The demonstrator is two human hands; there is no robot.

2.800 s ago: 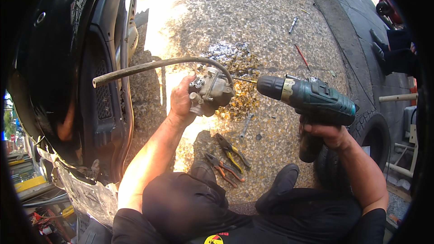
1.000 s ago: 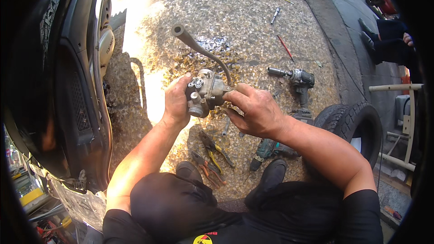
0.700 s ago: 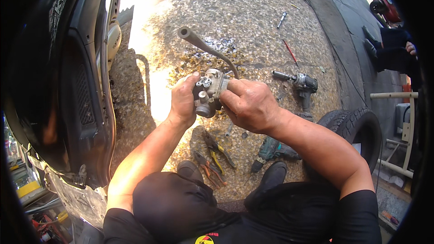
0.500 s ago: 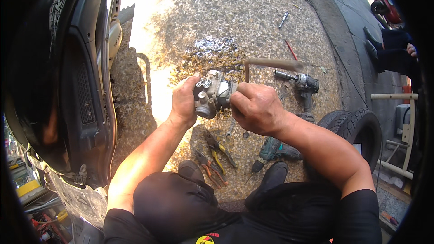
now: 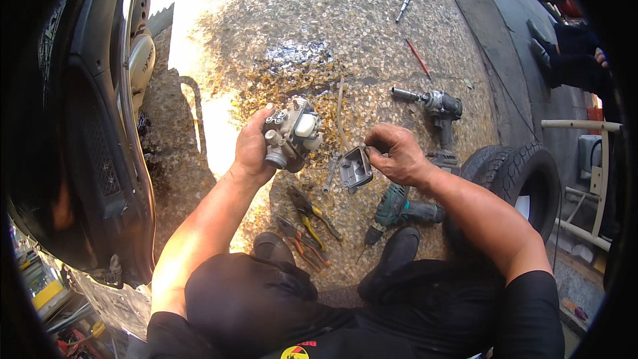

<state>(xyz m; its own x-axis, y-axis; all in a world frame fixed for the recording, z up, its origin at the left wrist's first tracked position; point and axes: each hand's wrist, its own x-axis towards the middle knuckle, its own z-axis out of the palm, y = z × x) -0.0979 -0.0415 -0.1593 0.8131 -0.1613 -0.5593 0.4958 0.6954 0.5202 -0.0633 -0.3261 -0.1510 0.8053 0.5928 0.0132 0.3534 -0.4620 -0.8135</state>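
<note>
In the left hand (image 5: pixel 252 145), curled around its left side, a carburetor body (image 5: pixel 282 141) is held above the pebbled pavement (image 5: pixel 372 33), its white float (image 5: pixel 306 125) exposed; the fingers underneath are hidden. By the right hand (image 5: pixel 397 153), thumb and fingers closed in a pinch, a metal float bowl (image 5: pixel 356 169) is gripped at its upper rim, near the body but apart from it, its hollow side turned to view. From the bowl a hose (image 5: pixel 340 108) appears to be trailed. Toward the pavement's near edge are laid yellow-handled pliers (image 5: pixel 314 215), orange-handled pliers (image 5: pixel 301 242) and a green drill (image 5: pixel 393 207); an impact wrench (image 5: pixel 441 108) is set closer to the right edge. The step in hand is judged to be the opening of the carburetor. For the next move, a steady left grip seems called for, with the float kept unknocked.
</note>
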